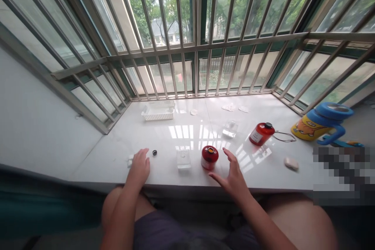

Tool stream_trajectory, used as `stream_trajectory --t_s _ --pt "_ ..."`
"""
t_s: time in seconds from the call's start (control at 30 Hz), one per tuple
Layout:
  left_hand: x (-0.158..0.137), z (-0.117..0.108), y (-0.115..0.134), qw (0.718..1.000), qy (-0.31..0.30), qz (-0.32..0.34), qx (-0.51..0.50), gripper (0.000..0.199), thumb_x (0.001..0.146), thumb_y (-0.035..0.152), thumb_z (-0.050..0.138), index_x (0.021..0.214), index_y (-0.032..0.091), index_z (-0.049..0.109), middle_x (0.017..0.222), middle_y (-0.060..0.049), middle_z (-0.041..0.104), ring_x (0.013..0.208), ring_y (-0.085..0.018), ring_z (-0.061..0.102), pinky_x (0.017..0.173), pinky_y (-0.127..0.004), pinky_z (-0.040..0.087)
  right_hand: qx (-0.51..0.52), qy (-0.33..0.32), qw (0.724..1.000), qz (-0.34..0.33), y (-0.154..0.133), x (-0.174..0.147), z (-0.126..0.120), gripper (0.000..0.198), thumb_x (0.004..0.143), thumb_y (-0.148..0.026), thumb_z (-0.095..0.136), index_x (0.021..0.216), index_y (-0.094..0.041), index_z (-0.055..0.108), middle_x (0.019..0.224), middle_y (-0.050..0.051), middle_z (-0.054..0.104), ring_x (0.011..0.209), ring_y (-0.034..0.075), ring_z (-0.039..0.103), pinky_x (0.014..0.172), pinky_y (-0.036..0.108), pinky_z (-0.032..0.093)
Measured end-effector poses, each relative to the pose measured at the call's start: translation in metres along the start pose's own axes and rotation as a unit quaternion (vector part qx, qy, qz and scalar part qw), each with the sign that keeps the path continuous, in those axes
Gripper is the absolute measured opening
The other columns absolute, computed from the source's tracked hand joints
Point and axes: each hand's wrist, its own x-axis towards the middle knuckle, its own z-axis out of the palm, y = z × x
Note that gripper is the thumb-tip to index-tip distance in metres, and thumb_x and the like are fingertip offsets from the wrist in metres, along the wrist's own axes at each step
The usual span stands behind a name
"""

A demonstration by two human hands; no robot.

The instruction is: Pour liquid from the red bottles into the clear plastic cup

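A round red bottle stands upright without a cap, its orange-rimmed mouth showing. Just to its right, my right hand is open, thumb and fingers spread apart around that side with a gap to the bottle. My left hand rests low at the left with fingers stretched out and nothing visible in it. Beside its fingers lies a small black cap. A small whitish object is partly hidden behind the left hand. Between both hands stands a clear square container.
Behind are a white perforated basket, another clear block-like container and pale flat pieces. To the right are a capped red bottle with a cord, a beige lump and a blue-yellow mug. Metal bars line the window.
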Motion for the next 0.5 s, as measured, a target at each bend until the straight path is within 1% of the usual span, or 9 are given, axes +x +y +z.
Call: stream_trajectory --t_s 0.07,0.17,0.3,0.43,0.5 --pt "0.001 -0.003 -0.024 0.996 -0.035 -0.016 0.084 0.05 0.093 0.005 0.043 0.138 0.012 0.066 0.143 -0.02 0.069 0.144 -0.037 0.057 0.125 -0.064 0.036 -0.005 0.009 1.0 -0.006 -0.003 -0.005 -0.011 0.093 0.092 -0.055 0.08 0.165 -0.028 0.029 0.16 0.018 0.046 0.149 0.039 0.047 0.122 0.064 0.044" --pt "0.002 -0.005 -0.043 0.988 -0.063 -0.015 0.139 0.054 0.095 0.004 0.04 0.138 0.018 0.068 0.141 -0.016 0.071 0.142 -0.035 0.059 0.124 -0.067 0.035 -0.01 0.006 1.0 0.002 -0.007 -0.011 -0.021 0.087 0.095 -0.055 0.077 0.164 -0.029 0.03 0.158 0.016 0.049 0.145 0.039 0.051 0.119 0.064 0.047" --pt "0.006 -0.005 -0.048 0.989 -0.067 -0.002 0.134 0.052 0.096 0.007 0.041 0.139 0.02 0.067 0.137 -0.015 0.074 0.134 -0.033 0.064 0.124 -0.066 0.034 -0.02 -0.006 1.0 0.011 -0.009 -0.017 -0.025 0.077 0.098 -0.053 0.073 0.161 -0.029 0.035 0.153 0.015 0.052 0.14 0.038 0.054 0.116 0.062 0.05" --pt "0.008 -0.005 -0.05 0.991 -0.057 0.014 0.119 0.053 0.094 0.009 0.046 0.143 0.019 0.063 0.129 -0.014 0.076 0.123 -0.032 0.069 0.123 -0.066 0.034 -0.03 -0.011 0.999 0.001 -0.008 -0.019 -0.026 0.064 0.102 -0.048 0.067 0.156 -0.027 0.04 0.147 0.015 0.056 0.137 0.036 0.057 0.113 0.06 0.052" --pt "0.008 -0.007 -0.053 0.992 -0.055 0.02 0.115 0.053 0.093 0.009 0.046 0.143 0.018 0.062 0.128 -0.015 0.076 0.123 -0.031 0.069 0.123 -0.064 0.036 -0.035 -0.013 0.999 -0.006 -0.008 -0.019 -0.026 0.059 0.103 -0.045 0.065 0.155 -0.027 0.042 0.145 0.015 0.057 0.137 0.036 0.057 0.113 0.06 0.052"
